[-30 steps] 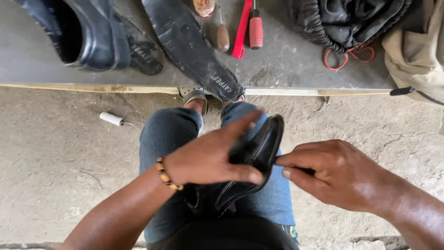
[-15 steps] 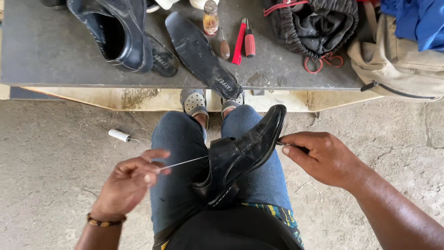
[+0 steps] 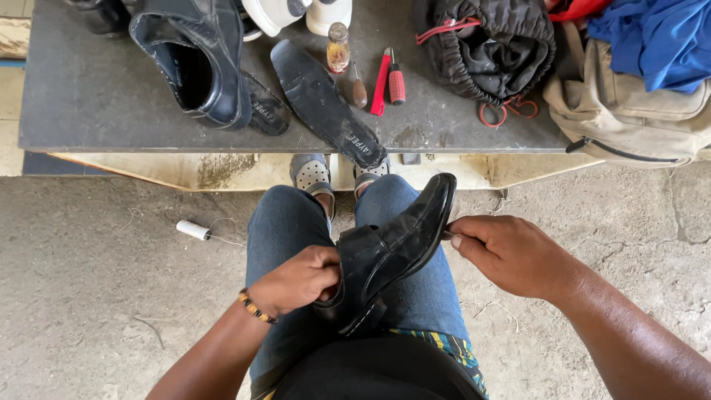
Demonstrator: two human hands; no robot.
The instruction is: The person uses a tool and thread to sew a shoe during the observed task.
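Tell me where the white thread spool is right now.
In the head view, the white thread spool lies on the concrete floor, left of the person's left knee, just below the workbench edge.

A dark low bench is seen beyond the hands, laden with a black shoe, loose soles, a small bottle, red-handled tools and bags.

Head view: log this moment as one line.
left hand grips black shoe heel | right hand pinches at toe edge | shoe on lap | spool on floor
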